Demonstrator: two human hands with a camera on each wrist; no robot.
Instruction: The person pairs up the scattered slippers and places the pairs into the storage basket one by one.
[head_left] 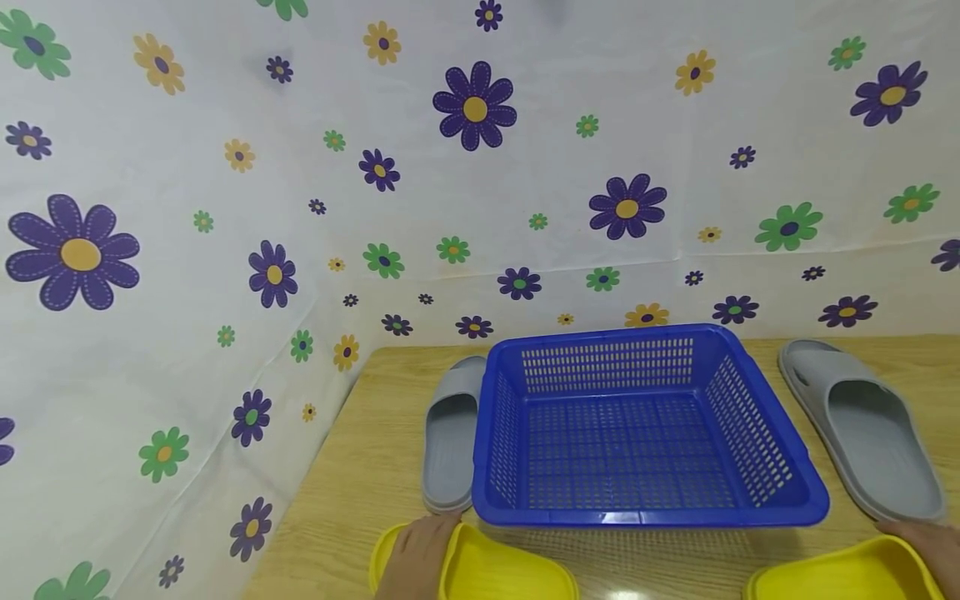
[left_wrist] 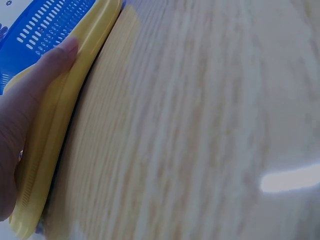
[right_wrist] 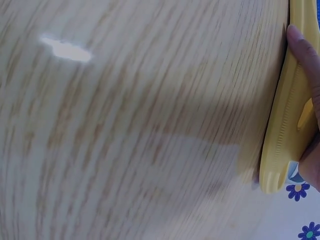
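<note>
In the head view, my left hand (head_left: 422, 557) grips a yellow slipper (head_left: 506, 571) in front of the basket's left corner. Its thumb lies along the slipper's side in the left wrist view, where the slipper's sole edge (left_wrist: 47, 145) is against the tabletop. At the right front, my right hand (head_left: 932, 552) grips the other yellow slipper (head_left: 832, 575), which is cut off by the frame's bottom. The right wrist view shows that thumb on the slipper's side wall (right_wrist: 285, 127). My remaining fingers are mostly hidden behind the slippers.
Between and beyond the hands stands a blue perforated basket (head_left: 622, 518) with nothing in it. One grey slipper (head_left: 450, 450) lies along its left side, partly hidden, and another grey slipper (head_left: 881, 442) at its right. A flower-patterned sheet (head_left: 555, 167) hangs behind the wooden table (head_left: 337, 492).
</note>
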